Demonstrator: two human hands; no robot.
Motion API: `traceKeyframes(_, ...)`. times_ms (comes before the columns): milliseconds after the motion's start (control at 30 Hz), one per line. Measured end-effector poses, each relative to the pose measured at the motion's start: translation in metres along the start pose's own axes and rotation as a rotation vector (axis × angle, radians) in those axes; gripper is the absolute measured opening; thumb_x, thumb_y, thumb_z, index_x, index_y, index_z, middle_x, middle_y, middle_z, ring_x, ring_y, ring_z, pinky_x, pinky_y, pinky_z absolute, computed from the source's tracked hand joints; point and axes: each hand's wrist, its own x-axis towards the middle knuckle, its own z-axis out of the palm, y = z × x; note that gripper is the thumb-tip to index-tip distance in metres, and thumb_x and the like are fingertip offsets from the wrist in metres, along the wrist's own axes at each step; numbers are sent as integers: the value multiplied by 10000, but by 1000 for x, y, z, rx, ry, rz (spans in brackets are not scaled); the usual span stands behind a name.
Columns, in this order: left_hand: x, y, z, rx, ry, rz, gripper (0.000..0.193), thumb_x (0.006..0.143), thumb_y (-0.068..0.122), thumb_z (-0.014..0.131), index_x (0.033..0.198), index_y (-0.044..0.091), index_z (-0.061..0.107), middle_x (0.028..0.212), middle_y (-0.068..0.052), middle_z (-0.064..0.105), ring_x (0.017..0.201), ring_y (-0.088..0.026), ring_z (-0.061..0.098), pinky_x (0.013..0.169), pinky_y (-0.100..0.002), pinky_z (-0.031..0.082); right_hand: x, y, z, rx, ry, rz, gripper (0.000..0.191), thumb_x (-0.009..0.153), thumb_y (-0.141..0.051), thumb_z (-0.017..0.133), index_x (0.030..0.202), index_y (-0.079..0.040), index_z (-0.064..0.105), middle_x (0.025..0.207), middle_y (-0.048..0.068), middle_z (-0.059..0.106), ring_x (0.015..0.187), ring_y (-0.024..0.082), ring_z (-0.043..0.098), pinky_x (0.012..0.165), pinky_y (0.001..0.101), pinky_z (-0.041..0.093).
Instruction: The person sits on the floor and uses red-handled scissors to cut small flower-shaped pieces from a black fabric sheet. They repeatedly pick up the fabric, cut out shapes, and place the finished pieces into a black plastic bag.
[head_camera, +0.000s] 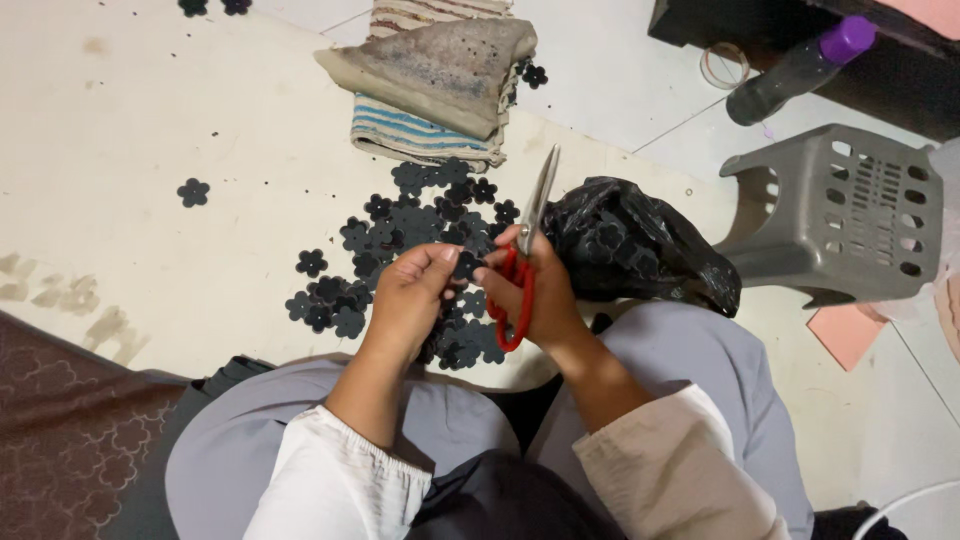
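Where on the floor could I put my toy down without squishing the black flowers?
The pale floor left of the flower pile is bare except one stray flower. It is crowded ahead of the left hand and right hand, between the folded cloth and black bag.

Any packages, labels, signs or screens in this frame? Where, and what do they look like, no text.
No labels, signs or screens visible.
Black plastic bag: on the floor right of the right hand, crumpled, glossy, open, dark flower cutouts inside.
Bottle: top right, lying tilted, dark body, purple cap; no label visible.
Grey plastic stool: on its side, right of the bag, perforated seat.
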Motion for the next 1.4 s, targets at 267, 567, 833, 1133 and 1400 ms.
traceKeyframes(267, -8, 7, -4, 10, -134, 63, 289, 971, 268, 653, 1163, 64, 724, 917, 33, 716, 833, -31, 636, 750, -184, 503, -3, 2, -3, -65, -18, 56, 425, 863, -33, 749, 1183, -44, 469, 845, 40, 644, 687, 114, 656, 554, 274, 551)
traceKeyframes(567, -11, 14, -4, -128, 44, -70, 259, 906, 218, 759, 1058, 10, 781, 907, -29, 771, 799, -94, 663, 748, -230, 527, -8, 3, 7, -43, 31, 92, 490, 832, -106, 803, 1175, -49, 457, 769, 45, 629, 576, 124, 599, 488, 269, 509)
traceKeyframes(833, -7, -3, -5, -48, -64, -73, 212, 903, 169, 745, 1044, 10, 746, 950, -37, 770, 849, -90, 681, 787, -227, 537, -6, 3, 6, 37, 91, -45, 453, 885, -24, 712, 1234, -34, 423, 906, 76, 675, 757, 107, 648, 646, 260, 550)
traceKeyframes(1133, -10, 0, -6, 137, -7, 12, 160, 898, 169, 770, 958, 21, 789, 855, -1, 754, 767, -59, 640, 705, -207, 512, 0, -1, -2, -8, 40, -38, 447, 930, -58, 739, 1258, -42, 436, 819, 61, 608, 592, 107, 566, 501, 251, 475)
traceKeyframes(1400, -9, 6, -5, 66, 51, 20, 226, 916, 231, 723, 1013, 39, 792, 877, 20, 763, 815, -54, 644, 756, -203, 503, -7, 2, 7, -15, 27, -53, 480, 873, -40, 793, 1218, -42, 460, 894, 8, 631, 732, 78, 628, 616, 241, 539)
